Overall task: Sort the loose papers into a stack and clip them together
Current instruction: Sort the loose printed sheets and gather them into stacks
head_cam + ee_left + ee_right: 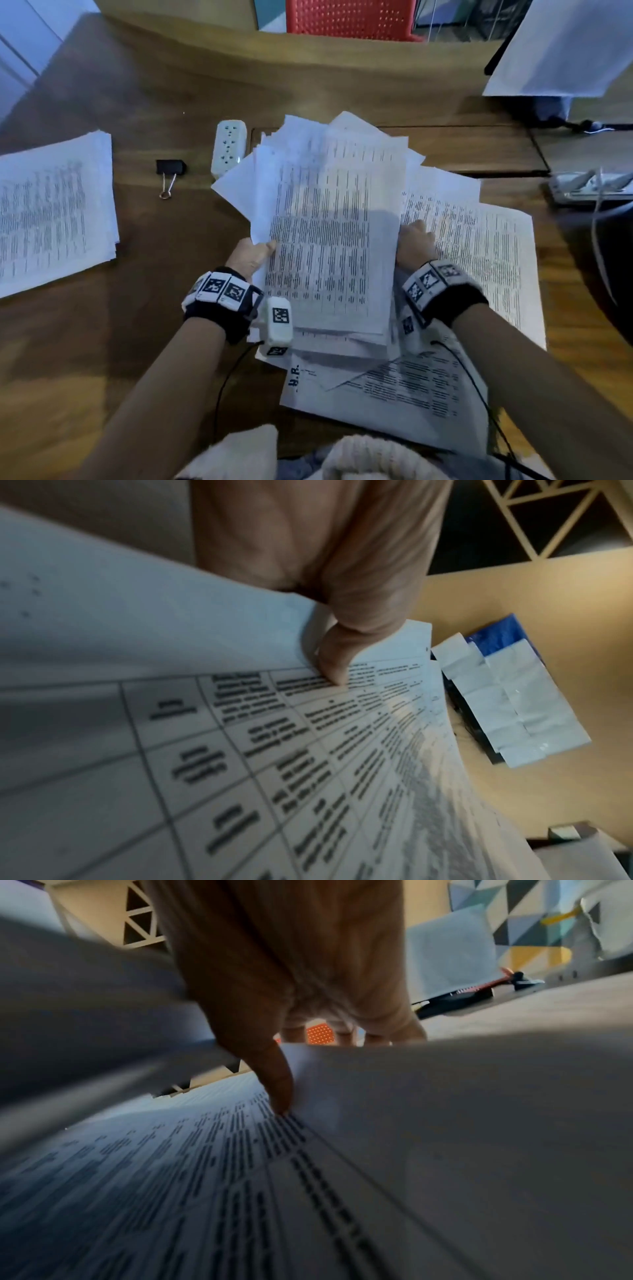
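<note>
A ragged bundle of printed sheets (329, 219) is held up over the wooden desk. My left hand (251, 255) grips its left edge, thumb on the top page (330, 669). My right hand (412, 246) grips the right edge, thumb on the print (274, 1080), fingers hidden behind the sheets. More loose pages (479, 246) lie on the desk to the right, and others (383, 390) below the bundle. A black binder clip (170, 171) lies on the desk at the left, untouched.
A separate paper stack (54, 209) lies at the far left. A white power strip (228, 145) sits behind the bundle, another strip with cables (589, 186) at the right edge. A red chair (349, 19) stands beyond the desk.
</note>
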Demonstrator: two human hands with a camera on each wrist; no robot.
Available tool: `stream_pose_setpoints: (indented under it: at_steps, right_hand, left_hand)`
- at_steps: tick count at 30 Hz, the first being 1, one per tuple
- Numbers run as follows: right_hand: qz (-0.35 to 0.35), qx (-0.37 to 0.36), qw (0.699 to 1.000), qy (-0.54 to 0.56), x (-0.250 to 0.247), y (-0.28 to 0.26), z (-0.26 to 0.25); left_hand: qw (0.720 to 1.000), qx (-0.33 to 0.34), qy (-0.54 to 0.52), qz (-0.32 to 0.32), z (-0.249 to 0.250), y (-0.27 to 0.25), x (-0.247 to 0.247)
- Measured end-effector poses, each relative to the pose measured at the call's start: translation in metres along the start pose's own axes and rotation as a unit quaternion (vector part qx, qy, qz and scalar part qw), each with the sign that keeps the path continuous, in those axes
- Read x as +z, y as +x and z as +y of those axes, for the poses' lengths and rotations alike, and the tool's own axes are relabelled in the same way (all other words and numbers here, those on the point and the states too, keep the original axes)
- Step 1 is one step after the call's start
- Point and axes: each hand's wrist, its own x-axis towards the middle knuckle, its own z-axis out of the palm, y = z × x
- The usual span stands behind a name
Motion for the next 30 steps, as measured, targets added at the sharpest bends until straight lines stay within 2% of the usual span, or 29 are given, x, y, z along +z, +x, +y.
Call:
stream_pose_setpoints:
  at_steps: [1, 3, 7, 9, 11, 13, 15, 17, 20, 22, 24, 26, 28, 30]
  right_hand:
    - [0.011, 0.0, 1.0, 0.016, 0.006, -0.005, -0.003]
    - [0.041, 0.002, 0.992, 0.123, 0.01, -0.015, -0.006]
    - [0.063, 0.034, 0.946, 0.316, 0.003, -0.02, -0.002]
    - [0.108, 0.058, 0.914, 0.388, -0.002, -0.02, 0.006]
    - [0.129, 0.095, 0.866, 0.473, -0.008, -0.023, 0.015]
    - [0.101, 0.106, 0.829, 0.54, -0.013, -0.026, 0.023]
    - [0.059, 0.097, 0.809, 0.576, -0.019, -0.033, 0.024]
    - [0.037, 0.082, 0.817, 0.57, -0.023, -0.032, 0.026]
    - [0.052, 0.118, 0.883, 0.451, -0.03, -0.017, 0.03]
    - [0.104, 0.2, 0.921, 0.317, -0.035, -0.003, 0.037]
    - [0.137, 0.319, 0.919, 0.185, -0.042, -0.003, 0.048]
    - [0.121, 0.378, 0.903, 0.164, -0.045, -0.007, 0.06]
    - [0.113, 0.39, 0.899, 0.162, -0.043, -0.009, 0.066]
    - [0.092, 0.369, 0.917, 0.119, -0.037, -0.004, 0.061]
  left_hand:
    - [1.0, 0.006, 0.016, 0.006, 0.002, -0.003, 0.004]
    - [0.998, 0.022, 0.053, 0.024, 0.001, -0.007, 0.01]
    - [0.997, 0.052, 0.054, 0.014, -0.005, -0.009, 0.011]
    - [0.997, 0.054, 0.046, 0.009, -0.004, -0.008, 0.011]
    - [0.997, 0.051, 0.051, -0.003, 0.002, -0.009, 0.015]
    - [0.997, 0.052, 0.052, -0.021, 0.013, -0.011, 0.022]
    - [0.995, 0.068, 0.039, -0.054, 0.024, -0.012, 0.031]
    - [0.991, 0.089, 0.041, -0.091, 0.033, -0.011, 0.04]
    - [0.985, 0.107, 0.078, -0.109, 0.038, -0.007, 0.046]
    - [0.988, 0.101, 0.089, -0.078, 0.037, -0.003, 0.045]
    - [0.99, 0.103, 0.084, -0.054, 0.034, 0.0, 0.041]
    - [0.991, 0.112, 0.06, -0.03, 0.03, 0.003, 0.034]
    - [0.993, 0.111, 0.035, -0.016, 0.029, 0.002, 0.027]
    - [0.997, 0.078, 0.025, -0.012, 0.027, 0.01, 0.023]
